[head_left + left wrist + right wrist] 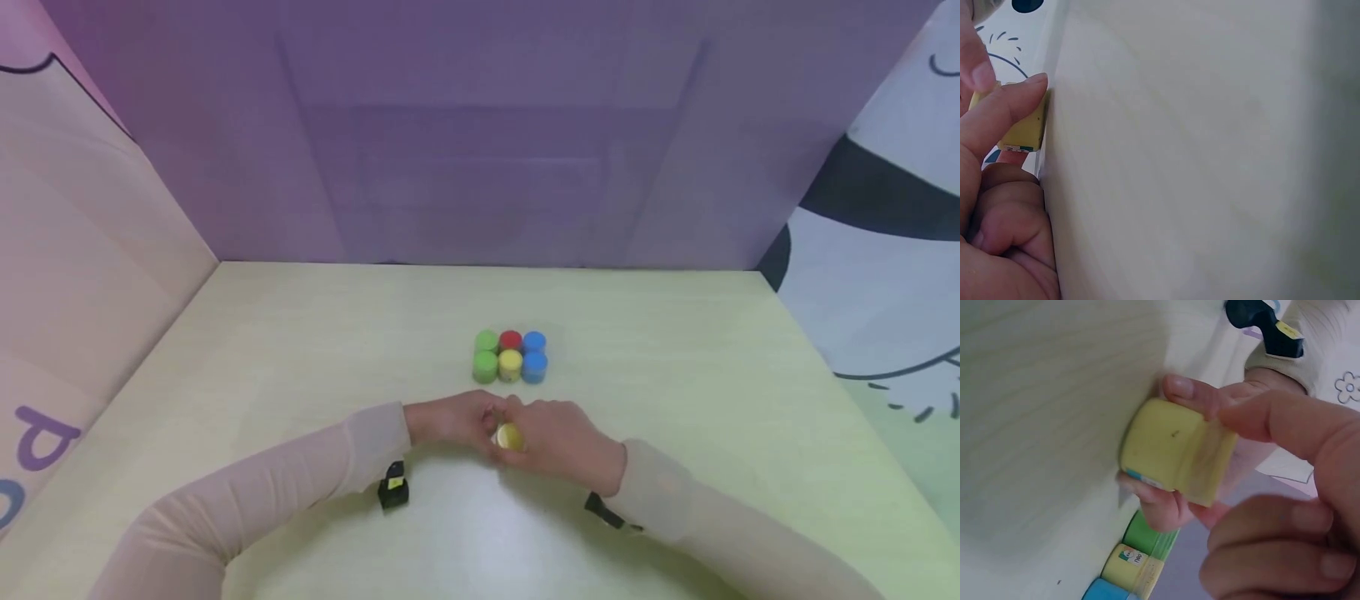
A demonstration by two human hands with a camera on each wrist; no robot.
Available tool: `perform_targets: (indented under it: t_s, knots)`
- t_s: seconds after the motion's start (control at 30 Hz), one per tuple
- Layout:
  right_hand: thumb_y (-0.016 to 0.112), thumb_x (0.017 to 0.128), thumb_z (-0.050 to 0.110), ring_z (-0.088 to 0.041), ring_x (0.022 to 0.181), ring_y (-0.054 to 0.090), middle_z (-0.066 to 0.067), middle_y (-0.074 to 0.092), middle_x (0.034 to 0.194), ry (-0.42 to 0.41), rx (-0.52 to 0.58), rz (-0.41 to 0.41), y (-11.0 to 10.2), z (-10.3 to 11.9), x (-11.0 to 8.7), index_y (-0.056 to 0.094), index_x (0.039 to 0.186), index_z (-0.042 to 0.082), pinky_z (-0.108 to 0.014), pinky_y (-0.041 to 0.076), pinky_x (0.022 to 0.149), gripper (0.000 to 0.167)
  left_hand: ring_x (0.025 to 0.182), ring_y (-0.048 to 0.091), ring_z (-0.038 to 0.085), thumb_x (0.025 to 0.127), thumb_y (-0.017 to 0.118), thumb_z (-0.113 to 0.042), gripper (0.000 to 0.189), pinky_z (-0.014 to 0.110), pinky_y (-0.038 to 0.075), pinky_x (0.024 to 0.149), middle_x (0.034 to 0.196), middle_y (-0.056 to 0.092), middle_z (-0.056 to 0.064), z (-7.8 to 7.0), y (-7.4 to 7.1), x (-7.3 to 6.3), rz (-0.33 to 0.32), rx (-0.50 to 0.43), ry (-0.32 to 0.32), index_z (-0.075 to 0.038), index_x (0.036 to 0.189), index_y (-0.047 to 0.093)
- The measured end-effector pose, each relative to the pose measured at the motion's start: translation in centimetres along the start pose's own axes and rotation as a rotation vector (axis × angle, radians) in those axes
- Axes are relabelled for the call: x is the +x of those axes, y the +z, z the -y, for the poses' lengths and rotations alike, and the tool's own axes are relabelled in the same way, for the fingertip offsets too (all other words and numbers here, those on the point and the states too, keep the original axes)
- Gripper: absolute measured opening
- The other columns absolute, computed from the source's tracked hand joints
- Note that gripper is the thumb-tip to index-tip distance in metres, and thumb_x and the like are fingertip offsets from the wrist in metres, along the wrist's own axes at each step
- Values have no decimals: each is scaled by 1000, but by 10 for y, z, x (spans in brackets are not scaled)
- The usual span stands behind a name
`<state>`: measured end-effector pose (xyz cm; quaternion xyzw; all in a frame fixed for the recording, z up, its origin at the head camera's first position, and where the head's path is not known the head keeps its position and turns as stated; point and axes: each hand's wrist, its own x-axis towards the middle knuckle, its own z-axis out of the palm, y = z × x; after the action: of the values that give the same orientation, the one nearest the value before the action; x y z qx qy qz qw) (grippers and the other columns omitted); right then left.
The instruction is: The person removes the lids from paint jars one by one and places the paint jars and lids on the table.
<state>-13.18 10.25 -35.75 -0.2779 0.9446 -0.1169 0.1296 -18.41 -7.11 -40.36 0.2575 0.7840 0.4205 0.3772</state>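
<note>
A small yellow jar [1160, 437] with a paler lid [1210, 462] is held between both hands just above or on the table; I cannot tell which. My left hand [457, 417] grips the jar's body, its thumb on one side and a finger on the other. At the lid, my right hand [566, 437] pinches the rim with thumb and index finger, the other fingers curled in. In the left wrist view the yellow jar [1025, 128] shows partly behind the left thumb. The lid looks seated on the jar.
Just beyond the hands, several small lidded jars stand in two tight rows: a front green jar [485, 367], a yellow one [510, 365], a blue one [535, 367], with green, red [511, 339] and blue behind. The pale table [337, 333] meets a purple wall [480, 167].
</note>
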Motion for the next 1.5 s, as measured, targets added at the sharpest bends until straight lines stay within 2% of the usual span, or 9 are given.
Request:
perform_targets:
  t_s: [0.17,0.27,0.33,0.47,0.57,0.63,0.93,1.17,1.5]
  knots:
    - [69,85,26,-7,50,39,6,45,57,-156,-3,-11,-5,-7,-6,52,123,7,-20,36,48,46,64,40,10,71,79,-3,58,23,36,63,66,47,-6,0,2,1,9,-44,27,-21,124,61]
    - [70,84,20,-6,49,37,6,44,56,-235,-6,-39,-7,-11,-9,51,121,7,-18,35,47,44,71,43,9,70,79,-2,57,24,38,71,75,52,-7,0,3,1,10,-67,36,-19,122,62]
    - [70,84,24,-6,49,36,6,42,57,-220,7,-44,-7,-11,-9,52,115,7,-17,33,46,39,71,44,10,71,79,-3,56,24,39,72,73,52,-7,0,3,1,1,-60,27,-20,121,62]
    - [68,84,41,-8,48,35,4,40,56,-75,37,-34,-4,-5,-7,51,100,7,-19,30,44,41,65,39,12,73,78,-7,46,25,36,69,63,41,-4,0,3,0,-9,-32,16,-17,115,64]
    - [67,82,49,-11,49,39,2,42,56,28,37,-28,0,0,-5,51,96,6,-22,30,44,48,72,41,11,75,77,-9,41,26,35,76,71,46,-5,0,2,1,-3,-20,18,-17,113,65]
    - [67,81,50,-12,50,40,0,44,58,54,27,-36,2,3,-4,52,95,5,-23,31,44,49,76,41,11,76,77,-11,39,27,36,79,75,48,-5,0,2,1,-3,-2,18,-19,113,65]
    - [70,82,39,-9,50,41,3,46,59,-20,-3,-71,1,0,-4,55,95,5,-21,34,44,39,62,37,11,75,77,-10,43,24,35,63,61,38,-5,-1,1,0,-5,20,25,-23,114,64]
    - [70,83,35,-9,51,41,4,46,60,-44,22,-61,-3,-1,-5,55,97,6,-21,34,46,36,59,37,10,74,78,-8,38,23,34,62,58,38,-5,0,2,0,2,9,35,-21,107,65]
    - [69,84,28,-9,50,40,3,46,59,-22,60,-43,-6,-1,-6,52,98,7,-19,33,44,30,65,38,13,73,79,-10,43,26,35,66,63,38,-5,-1,2,1,-2,-3,19,-25,110,65]
